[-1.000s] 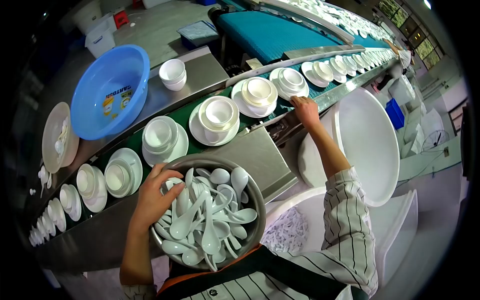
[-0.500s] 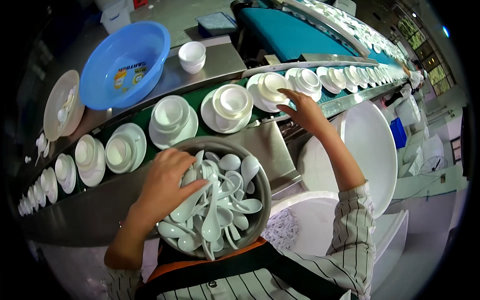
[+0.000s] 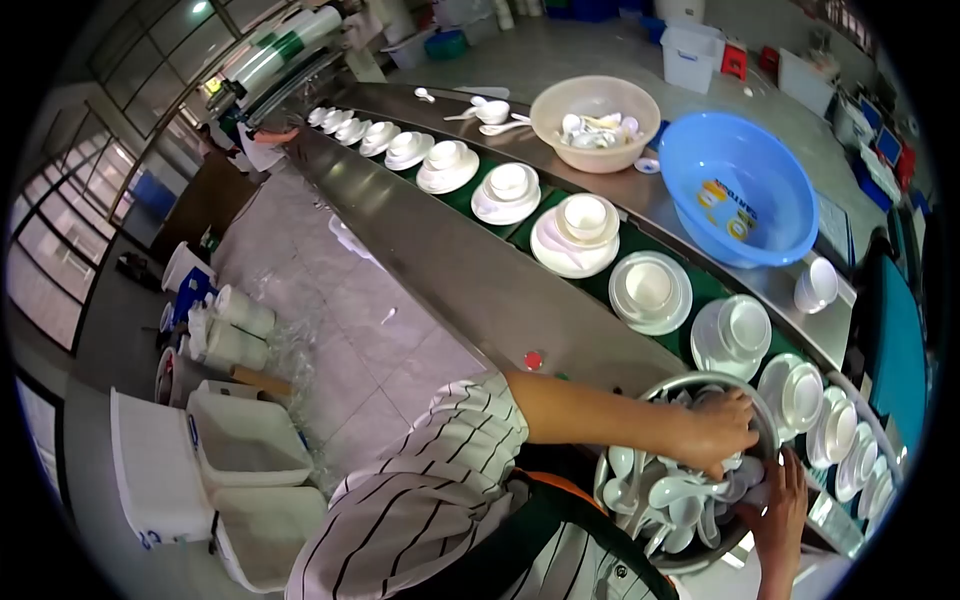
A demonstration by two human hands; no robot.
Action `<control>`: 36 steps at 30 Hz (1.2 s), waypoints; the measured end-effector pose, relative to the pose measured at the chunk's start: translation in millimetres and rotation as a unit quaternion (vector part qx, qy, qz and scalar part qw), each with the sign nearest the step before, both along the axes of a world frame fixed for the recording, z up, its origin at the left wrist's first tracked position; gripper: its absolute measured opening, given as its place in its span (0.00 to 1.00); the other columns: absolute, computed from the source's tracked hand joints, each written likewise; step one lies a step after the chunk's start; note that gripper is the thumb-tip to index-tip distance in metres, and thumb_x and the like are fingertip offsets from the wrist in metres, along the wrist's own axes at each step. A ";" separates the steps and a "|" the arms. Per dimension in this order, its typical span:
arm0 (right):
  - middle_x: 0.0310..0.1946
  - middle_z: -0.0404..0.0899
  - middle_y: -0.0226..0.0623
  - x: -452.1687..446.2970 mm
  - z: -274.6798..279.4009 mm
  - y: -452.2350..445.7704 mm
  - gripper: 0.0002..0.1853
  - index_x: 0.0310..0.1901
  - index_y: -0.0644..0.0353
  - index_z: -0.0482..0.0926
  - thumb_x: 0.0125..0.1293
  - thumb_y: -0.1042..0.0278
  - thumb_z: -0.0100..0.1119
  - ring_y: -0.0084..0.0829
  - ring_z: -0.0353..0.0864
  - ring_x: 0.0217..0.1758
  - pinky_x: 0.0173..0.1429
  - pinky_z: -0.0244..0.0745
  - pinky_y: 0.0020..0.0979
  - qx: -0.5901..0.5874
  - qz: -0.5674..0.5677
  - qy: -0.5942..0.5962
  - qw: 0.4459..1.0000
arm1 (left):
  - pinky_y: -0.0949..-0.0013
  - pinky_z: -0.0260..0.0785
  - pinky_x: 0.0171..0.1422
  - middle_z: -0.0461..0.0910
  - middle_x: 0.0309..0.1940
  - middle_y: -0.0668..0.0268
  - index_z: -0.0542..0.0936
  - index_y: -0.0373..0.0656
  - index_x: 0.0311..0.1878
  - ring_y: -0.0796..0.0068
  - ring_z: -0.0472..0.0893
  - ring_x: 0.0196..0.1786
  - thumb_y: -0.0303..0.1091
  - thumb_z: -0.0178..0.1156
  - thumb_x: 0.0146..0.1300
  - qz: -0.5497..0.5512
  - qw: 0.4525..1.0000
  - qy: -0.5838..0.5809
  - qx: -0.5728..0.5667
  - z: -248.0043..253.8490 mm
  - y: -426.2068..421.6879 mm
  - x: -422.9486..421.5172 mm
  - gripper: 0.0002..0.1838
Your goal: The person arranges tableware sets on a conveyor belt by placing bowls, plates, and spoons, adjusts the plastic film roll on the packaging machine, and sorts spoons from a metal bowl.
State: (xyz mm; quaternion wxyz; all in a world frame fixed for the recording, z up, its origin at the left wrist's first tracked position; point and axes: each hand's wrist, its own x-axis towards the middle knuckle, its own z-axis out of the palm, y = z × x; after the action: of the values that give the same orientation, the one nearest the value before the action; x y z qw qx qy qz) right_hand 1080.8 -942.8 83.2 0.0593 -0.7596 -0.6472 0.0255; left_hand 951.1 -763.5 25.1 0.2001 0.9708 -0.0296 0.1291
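Note:
White ceramic spoons (image 3: 686,510) fill a round steel basin (image 3: 703,379) in front of my body, at the lower right. My left hand (image 3: 718,430) reaches across into the basin, its fingers curled down among the spoons. What those fingers hold, if anything, is hidden. At the basin's right side is my right hand (image 3: 780,510), fingers stretched upward and thumb apart, close to the rim and the spoons. Beyond the basin, stacked white bowls and plates (image 3: 731,338) stand in a row on a green conveyor belt (image 3: 703,285).
A blue basin (image 3: 740,190) and a beige basin (image 3: 595,150) holding spoons stand on the far steel ledge. White cups (image 3: 817,286) sit at its right end. White bins (image 3: 245,440) are on the floor at left. Another person (image 3: 262,150) stands far along the line.
The view has swung left along the conveyor. My left hand has gone deeper into the spoons and curled. My right hand has come back from a bowl stack to the basin.

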 end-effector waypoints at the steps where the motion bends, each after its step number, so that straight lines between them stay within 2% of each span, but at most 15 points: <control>1: 0.60 0.65 0.52 5.0 -0.3 -3.2 0.42 0.54 0.66 0.69 0.29 0.72 0.74 0.54 0.63 0.63 0.64 0.61 0.47 -0.019 -0.015 0.042 0.999 | 0.57 0.57 0.58 0.74 0.40 0.54 0.78 0.39 0.41 0.56 0.68 0.52 0.49 0.72 0.36 0.001 1.000 -0.029 0.013 1.0 -2.9 0.4 0.30; 2: 0.57 0.67 0.53 7.2 -0.2 -4.4 0.36 0.47 0.67 0.70 0.28 0.72 0.74 0.55 0.65 0.60 0.61 0.63 0.47 0.001 -0.019 0.038 0.999 | 0.58 0.57 0.58 0.74 0.40 0.56 0.77 0.40 0.41 0.58 0.68 0.52 0.47 0.72 0.38 0.001 1.000 -0.029 0.000 -2.1 -4.2 0.6 0.29; 5: 0.52 0.70 0.53 15.7 -0.7 -11.2 0.31 0.38 0.67 0.69 0.27 0.72 0.74 0.56 0.67 0.56 0.58 0.64 0.48 -0.013 0.000 0.077 0.997 | 0.59 0.58 0.57 0.73 0.41 0.57 0.77 0.40 0.42 0.59 0.68 0.52 0.45 0.72 0.39 0.005 1.000 -0.019 -0.017 11.6 -6.8 -9.2 0.28; 6: 0.44 0.73 0.50 12.5 0.6 -8.6 0.29 0.34 0.65 0.68 0.27 0.71 0.75 0.53 0.72 0.49 0.50 0.68 0.46 0.022 0.021 0.043 0.999 | 0.59 0.59 0.57 0.72 0.40 0.58 0.76 0.40 0.43 0.60 0.69 0.51 0.44 0.72 0.39 0.003 1.000 -0.008 -0.008 16.8 -7.4 -10.4 0.28; 9: 0.36 0.75 0.47 5.9 11.2 -9.6 0.27 0.33 0.64 0.69 0.28 0.72 0.75 0.49 0.75 0.40 0.43 0.69 0.45 -0.055 -0.080 0.078 0.992 | 0.58 0.59 0.56 0.72 0.40 0.57 0.75 0.39 0.42 0.59 0.70 0.49 0.41 0.71 0.41 -0.013 0.999 -0.018 -0.029 16.9 -10.3 -11.3 0.26; 15: 0.26 0.75 0.44 9.2 7.6 -16.4 0.21 0.30 0.62 0.73 0.31 0.73 0.73 0.48 0.75 0.31 0.38 0.68 0.43 0.022 -0.049 0.045 0.998 | 0.58 0.60 0.54 0.73 0.34 0.53 0.71 0.36 0.43 0.58 0.72 0.43 0.34 0.67 0.42 -0.060 0.985 -0.006 -0.161 20.0 -10.4 -10.5 0.24; 18: 0.26 0.75 0.43 12.7 9.3 -17.5 0.20 0.31 0.61 0.74 0.32 0.72 0.73 0.47 0.75 0.31 0.38 0.68 0.42 0.003 -0.041 0.039 0.998 | 0.58 0.60 0.52 0.73 0.31 0.54 0.68 0.34 0.45 0.57 0.72 0.41 0.34 0.66 0.42 -0.084 0.970 0.038 -0.224 21.3 -2.5 -8.0 0.26; 21: 0.26 0.75 0.42 12.3 16.9 -17.1 0.18 0.30 0.61 0.75 0.34 0.71 0.71 0.46 0.75 0.30 0.37 0.68 0.41 0.006 -0.034 0.013 0.999 | 0.57 0.60 0.49 0.74 0.29 0.56 0.69 0.37 0.42 0.56 0.73 0.40 0.31 0.63 0.45 -0.022 0.990 -0.036 -0.133 17.0 -4.7 -14.7 0.20; 22: 0.26 0.75 0.42 10.5 20.2 -15.6 0.17 0.30 0.60 0.75 0.34 0.72 0.71 0.46 0.76 0.30 0.37 0.68 0.41 0.014 -0.028 0.017 0.999 | 0.57 0.60 0.49 0.75 0.28 0.55 0.71 0.40 0.40 0.56 0.73 0.39 0.29 0.60 0.47 -0.017 0.994 0.001 -0.104 20.3 -4.7 -13.9 0.15; 27: 0.25 0.77 0.42 -5.0 35.7 -10.9 0.15 0.31 0.59 0.77 0.36 0.73 0.68 0.46 0.77 0.28 0.36 0.69 0.41 0.058 -0.005 0.129 0.990 | 0.58 0.61 0.49 0.74 0.27 0.55 0.71 0.42 0.40 0.55 0.73 0.38 0.28 0.59 0.48 -0.095 0.961 0.030 -0.258 34.2 -10.2 -6.0 0.14; 28: 0.23 0.78 0.39 -8.0 46.2 -6.3 0.16 0.33 0.61 0.77 0.38 0.76 0.67 0.38 0.79 0.25 0.31 0.71 0.35 0.077 0.056 0.093 0.991 | 0.57 0.62 0.48 0.74 0.26 0.56 0.71 0.42 0.40 0.55 0.73 0.37 0.28 0.59 0.49 -0.091 0.949 0.025 -0.300 42.5 -11.2 -9.1 0.14; 30: 0.37 0.79 0.44 -11.0 62.6 -10.6 0.17 0.44 0.61 0.76 0.51 0.75 0.64 0.40 0.79 0.39 0.43 0.72 0.37 0.003 -0.011 0.165 0.986 | 0.57 0.62 0.48 0.75 0.25 0.56 0.70 0.41 0.43 0.55 0.73 0.37 0.28 0.58 0.49 -0.052 0.938 0.013 -0.343 43.2 -10.8 -9.9 0.16; 31: 0.45 0.80 0.46 -10.7 66.6 -6.5 0.17 0.49 0.61 0.75 0.57 0.75 0.63 0.41 0.80 0.46 0.48 0.73 0.38 -0.035 -0.037 0.198 0.979 | 0.57 0.62 0.48 0.75 0.25 0.56 0.70 0.41 0.44 0.55 0.73 0.36 0.28 0.59 0.49 -0.045 0.954 -0.017 -0.297 38.0 -10.2 -8.9 0.17; 33: 0.42 0.79 0.47 -9.8 57.8 -3.7 0.18 0.51 0.61 0.75 0.57 0.76 0.63 0.43 0.79 0.46 0.48 0.73 0.36 -0.032 -0.060 0.240 0.968 | 0.57 0.62 0.49 0.76 0.25 0.56 0.69 0.40 0.47 0.54 0.74 0.36 0.28 0.59 0.49 -0.025 0.976 -0.072 -0.204 31.3 -8.4 -11.2 0.20; 36: 0.43 0.79 0.47 -9.7 53.7 9.0 0.22 0.55 0.62 0.73 0.57 0.76 0.63 0.40 0.79 0.43 0.40 0.75 0.33 -0.077 -0.038 0.246 0.965 | 0.58 0.61 0.48 0.76 0.25 0.55 0.69 0.39 0.48 0.53 0.75 0.34 0.28 0.60 0.48 -0.059 0.984 0.012 -0.166 25.3 -6.4 -13.8 0.21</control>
State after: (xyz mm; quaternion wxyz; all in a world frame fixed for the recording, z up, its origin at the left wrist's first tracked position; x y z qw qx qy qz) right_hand 1071.1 -933.8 136.9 0.1591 -0.7563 -0.5792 0.2593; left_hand 937.4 -769.8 50.4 0.3657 0.9222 -0.0627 0.1087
